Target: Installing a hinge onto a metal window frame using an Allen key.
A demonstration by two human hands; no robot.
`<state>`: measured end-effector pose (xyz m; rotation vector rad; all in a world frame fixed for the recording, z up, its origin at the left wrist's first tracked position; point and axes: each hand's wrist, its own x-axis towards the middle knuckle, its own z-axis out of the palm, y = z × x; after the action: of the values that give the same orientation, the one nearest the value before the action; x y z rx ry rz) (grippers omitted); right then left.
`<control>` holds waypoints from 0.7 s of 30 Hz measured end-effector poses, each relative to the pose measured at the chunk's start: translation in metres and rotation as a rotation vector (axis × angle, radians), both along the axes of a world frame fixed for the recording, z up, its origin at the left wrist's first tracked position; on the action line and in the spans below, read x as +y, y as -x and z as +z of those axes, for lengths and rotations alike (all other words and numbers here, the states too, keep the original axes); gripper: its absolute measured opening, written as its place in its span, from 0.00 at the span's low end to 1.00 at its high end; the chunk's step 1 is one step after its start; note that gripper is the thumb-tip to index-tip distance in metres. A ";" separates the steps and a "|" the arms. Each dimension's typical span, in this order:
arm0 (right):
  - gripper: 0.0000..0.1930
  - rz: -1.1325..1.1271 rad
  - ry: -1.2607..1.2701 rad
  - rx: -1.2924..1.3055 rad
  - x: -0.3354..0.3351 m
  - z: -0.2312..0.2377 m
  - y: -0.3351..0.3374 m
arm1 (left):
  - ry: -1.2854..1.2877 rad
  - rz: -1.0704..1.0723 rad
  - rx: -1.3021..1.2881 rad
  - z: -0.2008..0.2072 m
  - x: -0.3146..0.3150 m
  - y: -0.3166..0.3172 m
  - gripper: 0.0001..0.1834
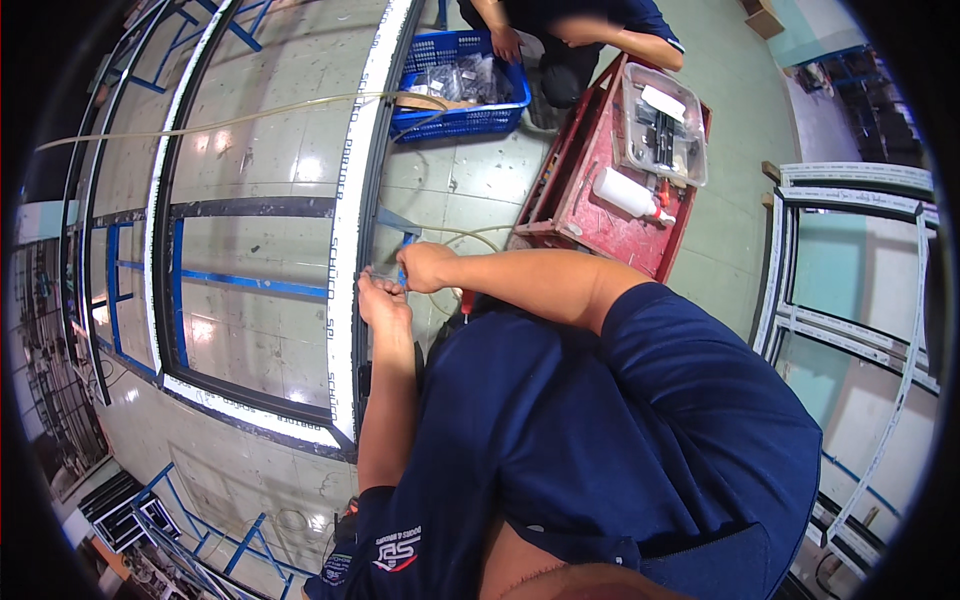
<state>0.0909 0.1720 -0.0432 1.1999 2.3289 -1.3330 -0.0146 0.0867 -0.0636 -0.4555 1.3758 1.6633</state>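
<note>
A long black frame [346, 230] covered in white printed protective film lies to my left. My left hand [384, 300] is at its near side edge, palm turned up and fingers curled in. Whatever those fingers may hold is too small to make out. Just to the right, my right hand [428, 267] is closed around a slim blue-handled tool [403, 274], held upright close to the left fingertips. The tool's working end is hidden between the hands.
Blue trestles [250, 283] show beneath the frame. Beyond my hands stands a blue basket [460, 125] of bagged parts, with a co-worker [590, 30] behind it. A red tool cart [590, 215] carries a clear bin [690, 165] and a white bottle [625, 192]. More frames [785, 260] stand at right. A hose [250, 122] crosses the frame.
</note>
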 end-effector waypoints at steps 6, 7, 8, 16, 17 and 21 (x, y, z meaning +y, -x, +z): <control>0.14 0.130 -0.053 0.081 0.007 -0.028 0.005 | -0.015 0.032 -0.004 0.003 0.004 -0.001 0.13; 0.13 0.096 -0.030 0.071 0.007 -0.028 0.006 | -0.016 0.027 -0.008 0.001 0.004 0.001 0.13; 0.12 0.062 -0.008 0.061 0.004 -0.026 0.006 | -0.019 0.022 -0.012 -0.001 0.002 0.003 0.14; 0.11 -0.025 -0.018 0.013 0.004 -0.013 0.000 | -0.002 0.040 -0.044 0.004 0.006 -0.003 0.13; 0.11 -0.057 -0.016 0.008 0.006 -0.012 -0.001 | -0.023 0.028 -0.044 0.007 0.007 -0.004 0.12; 0.11 -0.057 -0.021 -0.036 0.001 -0.002 0.001 | -0.015 -0.010 -0.055 0.007 0.002 -0.002 0.10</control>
<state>0.0896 0.1735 -0.0456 1.2951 2.3059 -1.2962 -0.0123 0.0884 -0.0565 -0.4818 1.3220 1.6406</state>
